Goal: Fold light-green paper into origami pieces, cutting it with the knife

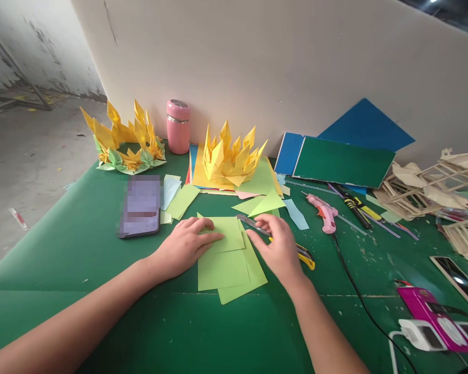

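My left hand (189, 241) lies spread on a stack of light green paper sheets (222, 270), its fingertips on a smaller green piece (232, 234) at the top. To the right, my right hand (276, 244) is over a yellow and black utility knife (306, 258), whose blade (253, 224) points left past the fingers. Its thumb and forefinger are apart, with the thumb near the paper's right edge. The hand hides the middle of the knife. Cut green scraps (271, 202) lie just beyond.
Behind stand a yellow folded-paper crown (234, 161), another with green trim (130, 150), and a pink flask (178, 130). A phone (142, 208) lies left. At right are a corded pink glue gun (325, 213), green board (343, 161), wooden frames (425, 187) and a magenta power bank (429, 311).
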